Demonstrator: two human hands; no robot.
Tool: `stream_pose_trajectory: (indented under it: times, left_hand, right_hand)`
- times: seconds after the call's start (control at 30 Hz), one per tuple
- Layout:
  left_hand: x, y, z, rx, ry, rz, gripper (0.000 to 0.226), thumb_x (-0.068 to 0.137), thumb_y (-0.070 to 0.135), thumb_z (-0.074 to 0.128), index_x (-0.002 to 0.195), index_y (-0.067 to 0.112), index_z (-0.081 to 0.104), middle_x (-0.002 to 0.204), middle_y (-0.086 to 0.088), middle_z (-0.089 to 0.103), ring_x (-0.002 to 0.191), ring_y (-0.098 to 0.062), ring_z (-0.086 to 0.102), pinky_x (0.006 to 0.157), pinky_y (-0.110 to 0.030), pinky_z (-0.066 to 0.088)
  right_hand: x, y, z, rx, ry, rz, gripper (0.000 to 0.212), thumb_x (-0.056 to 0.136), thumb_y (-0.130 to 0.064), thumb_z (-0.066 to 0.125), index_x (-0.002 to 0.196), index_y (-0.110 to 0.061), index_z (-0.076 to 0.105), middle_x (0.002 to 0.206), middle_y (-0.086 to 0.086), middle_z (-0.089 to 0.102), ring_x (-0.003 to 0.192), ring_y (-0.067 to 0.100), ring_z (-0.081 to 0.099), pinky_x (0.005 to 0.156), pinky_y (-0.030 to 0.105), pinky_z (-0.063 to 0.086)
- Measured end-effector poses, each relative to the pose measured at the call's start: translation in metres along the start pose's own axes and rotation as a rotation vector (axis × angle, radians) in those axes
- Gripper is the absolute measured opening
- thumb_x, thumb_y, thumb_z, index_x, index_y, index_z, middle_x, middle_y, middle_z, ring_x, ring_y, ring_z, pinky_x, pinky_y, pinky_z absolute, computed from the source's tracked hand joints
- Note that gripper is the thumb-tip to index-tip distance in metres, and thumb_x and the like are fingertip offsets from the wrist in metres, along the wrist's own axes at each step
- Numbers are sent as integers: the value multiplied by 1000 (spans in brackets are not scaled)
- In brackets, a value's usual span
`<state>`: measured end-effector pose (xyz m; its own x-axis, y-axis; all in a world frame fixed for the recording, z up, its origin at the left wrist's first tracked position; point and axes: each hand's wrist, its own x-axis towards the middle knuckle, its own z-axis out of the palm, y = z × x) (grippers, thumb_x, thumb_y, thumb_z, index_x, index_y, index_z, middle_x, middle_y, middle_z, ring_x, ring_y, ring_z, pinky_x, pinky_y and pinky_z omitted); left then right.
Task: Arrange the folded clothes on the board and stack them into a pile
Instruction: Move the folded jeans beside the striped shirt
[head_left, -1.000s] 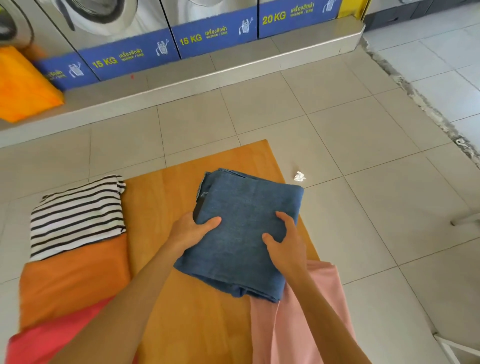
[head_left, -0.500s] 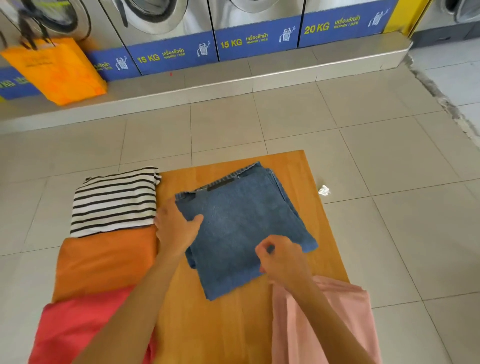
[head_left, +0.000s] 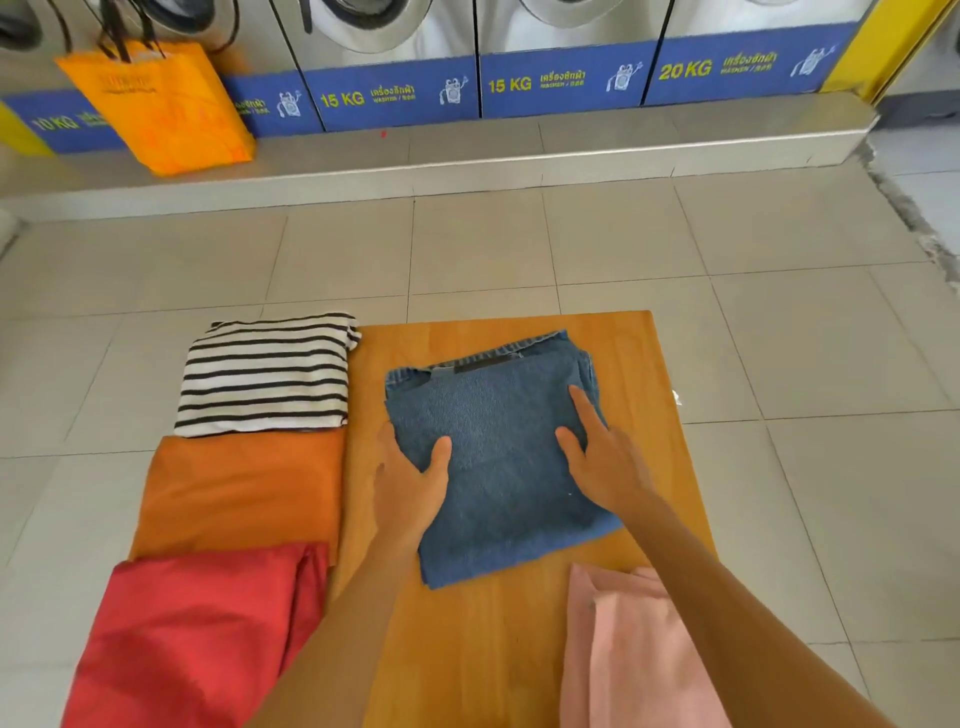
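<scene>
Head view: the folded jeans (head_left: 498, 457) lie in the middle of the wooden board (head_left: 644, 364) on the tiled floor. The left hand (head_left: 410, 483) grips their left edge, thumb on top. The right hand (head_left: 602, 457) rests flat on them, fingers straight. A striped shirt (head_left: 265, 374) lies just left of the board.

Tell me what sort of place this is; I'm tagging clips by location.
Likely a self-service laundromat: a row of front-loading washing machines, blue labels reading 15 KG and 20 KG, folded jeans on a board.

blue jeans (head_left: 498, 467), b/w striped top (head_left: 265, 374), orange board (head_left: 639, 364)
</scene>
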<state>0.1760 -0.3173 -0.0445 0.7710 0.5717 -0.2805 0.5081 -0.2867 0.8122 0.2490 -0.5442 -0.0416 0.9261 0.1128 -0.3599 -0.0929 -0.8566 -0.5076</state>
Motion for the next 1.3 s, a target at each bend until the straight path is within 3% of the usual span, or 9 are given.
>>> stream_pose_trajectory:
  times: [0.1, 0.2, 0.27, 0.43, 0.6, 0.73, 0.83, 1.1, 1.3]
  left_hand:
    - [11, 8, -6, -65, -23, 33, 58, 88, 43, 66, 139, 34, 41, 133, 11, 57, 119, -14, 59, 101, -37, 49]
    - [31, 27, -28, -45, -53, 146, 47, 88, 41, 68, 122, 58, 41, 114, 33, 55, 109, 4, 58, 82, -12, 46]
    - [47, 39, -45, -21, -66, 197, 55, 88, 43, 67, 133, 52, 36, 112, 36, 51, 103, 13, 55, 75, -7, 41]
    - [85, 64, -77, 39, 44, 264, 59, 86, 52, 65, 135, 50, 32, 105, 30, 55, 90, 9, 58, 67, -13, 41]
    - [121, 61, -84, 82, 77, 228, 56, 90, 46, 62, 139, 38, 34, 110, 19, 59, 89, 2, 58, 68, -15, 41]
    - [130, 21, -67, 269, 3, 115, 59, 96, 29, 58, 148, 15, 33, 130, -12, 56, 113, -26, 56, 89, -38, 49]
    - [128, 11, -57, 411, 35, 45, 65, 98, 37, 52, 153, 14, 24, 134, -20, 48, 121, -34, 48, 100, -47, 45]
    - [95, 35, -57, 510, 52, -53, 79, 90, 33, 59, 154, 18, 15, 147, -17, 29, 134, -36, 31, 109, -51, 34]
    - [-4, 29, -50, 307, 156, 145, 65, 84, 16, 65, 144, 15, 41, 150, -13, 30, 140, -30, 27, 114, -50, 30]
  right_hand:
    - [-8, -8, 0, 115, 32, -19, 60, 104, -46, 40, 158, -39, 16, 83, 6, 66, 67, 22, 62, 63, 42, 55]
    - [-18, -24, 3, 241, 159, -66, 56, 102, -46, 43, 156, -41, 26, 96, -2, 70, 70, 13, 63, 61, 31, 54]
    - [-19, -40, 4, 322, 227, -102, 56, 102, -48, 45, 154, -42, 28, 96, -9, 70, 68, 8, 63, 55, 22, 48]
    - [3, -85, -5, 422, 331, -214, 56, 102, -50, 44, 154, -43, 26, 132, -9, 58, 91, 13, 65, 70, 25, 54]
    - [47, -111, 8, 303, 239, -232, 57, 103, -51, 41, 156, -42, 21, 129, 5, 61, 93, 21, 64, 73, 37, 57]
    - [66, -93, 37, 98, 36, -102, 62, 105, -44, 40, 159, -39, 11, 135, 18, 46, 100, 26, 55, 89, 41, 53]
    - [68, -79, 51, 148, 63, -111, 64, 104, -44, 43, 159, -39, 12, 137, 18, 39, 106, 26, 51, 97, 40, 50]
    - [59, -79, 42, 121, 34, -99, 65, 104, -37, 46, 160, -37, 12, 137, 13, 36, 104, 20, 44, 97, 33, 46]
    - [-19, -70, 21, 136, -5, -103, 67, 100, -34, 55, 159, -31, 23, 158, 14, 22, 146, 32, 24, 114, 45, 37]
